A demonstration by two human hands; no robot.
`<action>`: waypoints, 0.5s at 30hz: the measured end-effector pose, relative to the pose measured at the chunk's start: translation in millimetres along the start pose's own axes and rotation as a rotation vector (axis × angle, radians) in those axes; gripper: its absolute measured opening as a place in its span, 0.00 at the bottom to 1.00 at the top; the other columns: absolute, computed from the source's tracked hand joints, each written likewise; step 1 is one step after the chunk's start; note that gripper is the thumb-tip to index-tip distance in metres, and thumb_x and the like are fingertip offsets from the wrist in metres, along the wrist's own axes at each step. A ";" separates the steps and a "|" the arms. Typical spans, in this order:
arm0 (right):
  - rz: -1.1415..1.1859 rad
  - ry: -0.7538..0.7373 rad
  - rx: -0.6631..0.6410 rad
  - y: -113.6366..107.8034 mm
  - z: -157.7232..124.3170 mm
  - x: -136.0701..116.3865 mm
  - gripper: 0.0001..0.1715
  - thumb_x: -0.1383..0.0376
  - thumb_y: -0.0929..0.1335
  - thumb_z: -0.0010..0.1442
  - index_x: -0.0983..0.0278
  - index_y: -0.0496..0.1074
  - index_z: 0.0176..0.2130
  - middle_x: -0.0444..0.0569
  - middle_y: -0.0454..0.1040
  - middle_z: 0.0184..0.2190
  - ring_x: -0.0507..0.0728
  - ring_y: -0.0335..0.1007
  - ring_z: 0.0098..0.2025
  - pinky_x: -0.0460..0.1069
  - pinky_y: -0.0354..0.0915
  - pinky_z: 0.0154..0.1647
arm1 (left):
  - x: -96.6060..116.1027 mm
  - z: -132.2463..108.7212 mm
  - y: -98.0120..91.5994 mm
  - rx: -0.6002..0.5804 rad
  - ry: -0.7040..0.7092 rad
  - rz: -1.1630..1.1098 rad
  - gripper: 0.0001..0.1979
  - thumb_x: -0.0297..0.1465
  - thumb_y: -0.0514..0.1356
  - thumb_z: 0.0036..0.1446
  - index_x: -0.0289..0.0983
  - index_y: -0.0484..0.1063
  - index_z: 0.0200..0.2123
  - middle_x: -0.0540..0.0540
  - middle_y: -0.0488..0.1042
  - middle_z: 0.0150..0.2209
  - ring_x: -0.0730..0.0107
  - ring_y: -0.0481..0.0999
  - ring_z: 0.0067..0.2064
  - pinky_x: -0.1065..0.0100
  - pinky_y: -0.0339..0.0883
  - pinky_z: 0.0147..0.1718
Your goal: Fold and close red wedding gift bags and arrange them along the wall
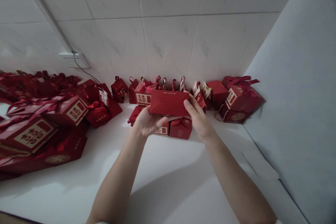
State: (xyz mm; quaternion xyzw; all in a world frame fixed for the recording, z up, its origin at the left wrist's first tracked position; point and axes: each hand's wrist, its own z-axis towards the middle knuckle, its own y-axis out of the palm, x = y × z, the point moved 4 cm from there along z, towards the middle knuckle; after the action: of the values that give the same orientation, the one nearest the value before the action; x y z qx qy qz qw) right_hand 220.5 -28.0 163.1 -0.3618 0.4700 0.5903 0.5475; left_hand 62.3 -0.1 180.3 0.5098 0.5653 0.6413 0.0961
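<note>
A plain red box [169,103] with small lettering along its upper edge is held up between my two hands, above the white table [168,175]. My left hand [147,122] supports its lower left side, with the thumb along the bottom edge. At its right end my right hand [196,114] grips it, thumb on the near face and fingers behind. Just below and behind the held box are a red box with a bow [181,128] and other red boxes, partly covered by my hands.
Many red gift boxes [34,134] are piled at the left. Small ribboned boxes [120,90] line the tiled wall [168,49]. A larger bowed box [240,100] stands near the right panel [296,87]. A power strip [75,60] with a cable sits at the wall.
</note>
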 end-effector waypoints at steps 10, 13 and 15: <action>0.017 -0.056 -0.067 1.4 -3.4 -11.1 0.29 0.50 0.67 0.64 0.48 0.60 0.62 0.44 0.69 0.60 0.58 0.64 0.63 0.58 0.61 0.66 | -1.1 6.3 -18.1 0.150 0.035 -0.028 0.26 0.31 0.44 0.68 0.38 0.54 0.68 0.34 0.71 0.59 0.46 0.70 0.61 0.74 0.79 0.31; -0.030 -0.051 -0.052 -0.1 -3.4 -9.5 0.31 0.50 0.68 0.63 0.47 0.59 0.63 0.43 0.67 0.62 0.59 0.62 0.64 0.59 0.59 0.67 | -1.6 8.2 -20.3 0.141 0.050 -0.041 0.25 0.31 0.45 0.69 0.37 0.56 0.67 0.34 0.73 0.56 0.48 0.71 0.60 0.72 0.79 0.33; -0.044 -0.059 -0.057 -0.9 -3.6 -10.6 0.31 0.50 0.68 0.63 0.47 0.59 0.63 0.43 0.67 0.62 0.59 0.63 0.64 0.60 0.60 0.66 | -1.0 9.1 -23.1 0.154 0.076 -0.044 0.25 0.30 0.46 0.69 0.36 0.57 0.67 0.36 0.76 0.54 0.52 0.75 0.56 0.69 0.80 0.35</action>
State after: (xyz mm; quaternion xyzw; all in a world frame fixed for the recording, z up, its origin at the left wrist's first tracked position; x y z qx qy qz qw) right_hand 222.6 -34.7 171.8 -0.3701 0.4287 0.6015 0.5634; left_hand 59.2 12.7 159.3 0.4783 0.6272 0.6127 0.0491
